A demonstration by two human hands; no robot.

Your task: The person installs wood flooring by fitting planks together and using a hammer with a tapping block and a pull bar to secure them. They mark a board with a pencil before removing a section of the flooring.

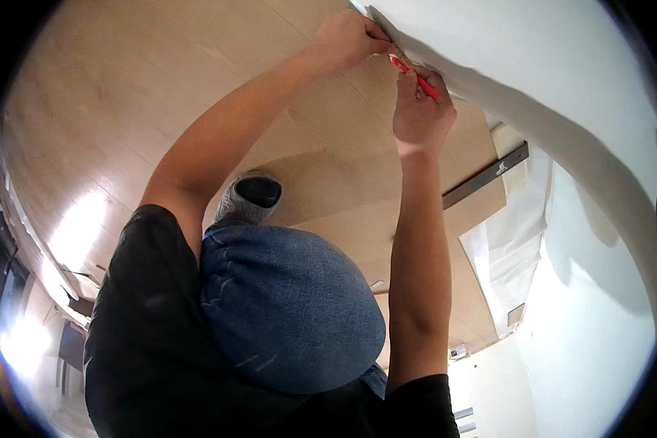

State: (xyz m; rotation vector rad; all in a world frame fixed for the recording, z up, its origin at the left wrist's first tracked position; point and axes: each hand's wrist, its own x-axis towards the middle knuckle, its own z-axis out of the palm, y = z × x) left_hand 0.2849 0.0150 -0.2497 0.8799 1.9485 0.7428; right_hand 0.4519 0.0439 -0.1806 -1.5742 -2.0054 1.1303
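Observation:
My left hand (345,40) is at the foot of the pale wall, its fingers bent and pressed together. What they pinch, if anything, is too small to make out. Close beside it, my right hand (425,117) is closed around a slim red tool (428,89) with a whitish end pointing toward the left fingertips. Its exact kind is unclear. Both hands are low over the wood-look floor (328,120), along the edge where it meets the wall (533,44).
A dark flat metal bar (482,177) lies on a board right of my right forearm. White sheeting (515,248) spreads between boards and wall, with a small brown offcut (516,314) on it. My jeans-covered knee (292,306) and shoe (250,197) occupy the middle.

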